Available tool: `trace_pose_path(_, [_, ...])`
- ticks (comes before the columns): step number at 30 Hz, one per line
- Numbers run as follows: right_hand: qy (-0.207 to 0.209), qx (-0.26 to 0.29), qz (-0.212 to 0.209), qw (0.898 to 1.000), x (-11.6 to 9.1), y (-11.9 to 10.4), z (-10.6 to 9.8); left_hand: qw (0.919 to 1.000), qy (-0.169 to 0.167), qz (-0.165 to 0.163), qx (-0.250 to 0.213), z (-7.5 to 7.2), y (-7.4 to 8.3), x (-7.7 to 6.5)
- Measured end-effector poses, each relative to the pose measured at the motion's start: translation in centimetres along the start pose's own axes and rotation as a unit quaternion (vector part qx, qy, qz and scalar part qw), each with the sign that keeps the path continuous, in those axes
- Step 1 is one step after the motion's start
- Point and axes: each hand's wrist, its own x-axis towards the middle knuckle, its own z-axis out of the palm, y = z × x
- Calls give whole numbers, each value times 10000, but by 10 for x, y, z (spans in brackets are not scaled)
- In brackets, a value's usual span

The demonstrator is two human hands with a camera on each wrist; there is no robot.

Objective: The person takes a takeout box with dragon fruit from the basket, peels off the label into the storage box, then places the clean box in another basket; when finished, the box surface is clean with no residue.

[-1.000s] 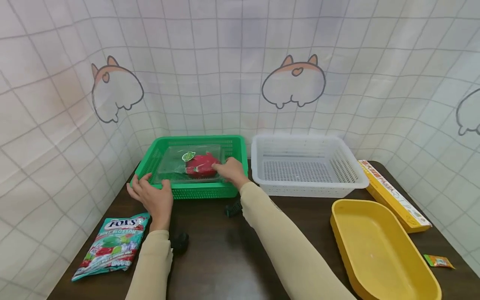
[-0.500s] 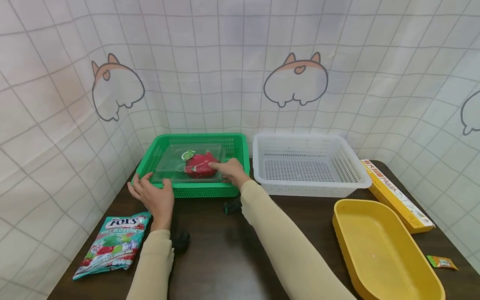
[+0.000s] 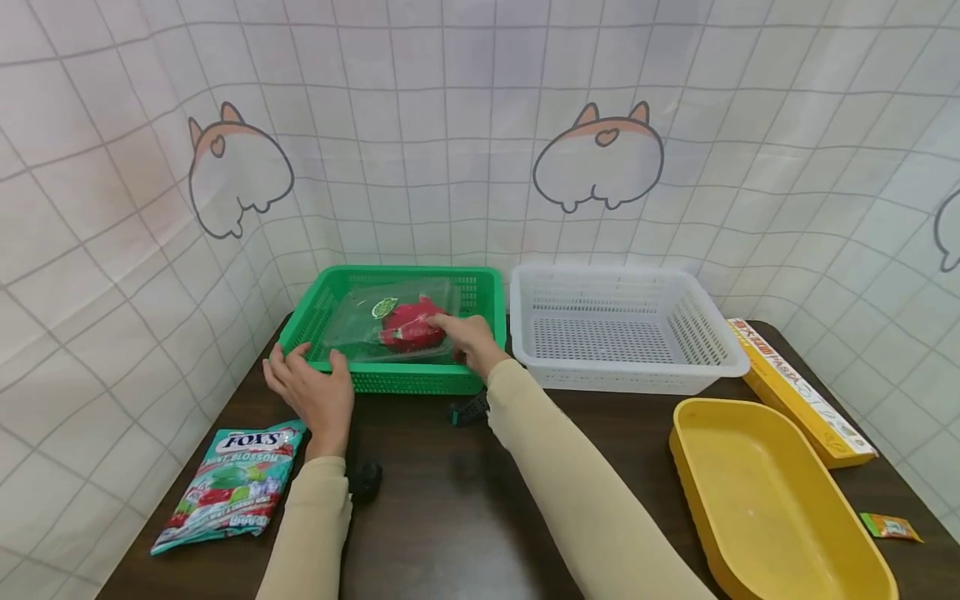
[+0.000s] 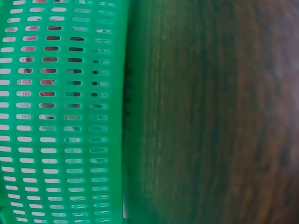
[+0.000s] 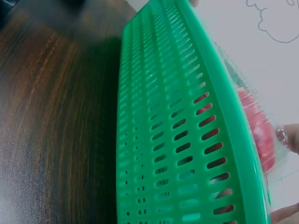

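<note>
A clear plastic box with a round green label and a red, dragon-fruit-like item inside lies tilted in the green basket, its right side raised. My right hand pinches the box's right end, thumb on top near the red item. Part of that hand's thumb also shows in the right wrist view, beside the red item. My left hand holds the basket's front left corner, fingers curved at the rim. Only the perforated basket wall and tabletop appear in the left wrist view.
A white perforated basket stands right of the green one. Nearer are a yellow tray, a yellow pasta box and a small orange-green packet. A Fox's candy bag lies at left. Patterned cloth surrounds the table.
The plastic box's right side has risen a little with my right hand, which has shifted slightly. My left hand keeps its place on the basket rim. The view has drifted slightly.
</note>
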Motion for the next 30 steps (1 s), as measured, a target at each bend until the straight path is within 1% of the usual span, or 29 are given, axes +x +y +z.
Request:
trace_pose_path(4, [-237,-26,-59,9997,-2,-3,-1,10000,43,-20,13,0,-1,0])
trace_pose_path(6, [-288,-58,-96,9995,-2,-4,-2,10000,58,-32,38,0,-1,1])
trace_pose_path(10, [-296,142,-175,9993,-3,-6,-5,9999,41,-62,97,2,-2,2])
trace_pose_path(13, [-340,318,-141,9988,-5,-6,-8,9999,50,-68,100,3,-4,1])
trace_pose_path(17, [-271,606,-60,9978,-7,-8,-9,9999,26,-55,93,3,-4,0])
trace_pose_path(21, [-98,847,-156,9962,-10,-14,-11,9999,-27,-13,116,2,-3,1])
trace_pose_path(23, [-108,912,-224,9955,-12,-17,-13,9999,-19,-4,131,2,-3,2])
trace_pose_path(30, [-458,1248,-410,9903,-29,-21,-29,9998,18,-68,201,0,-4,1])
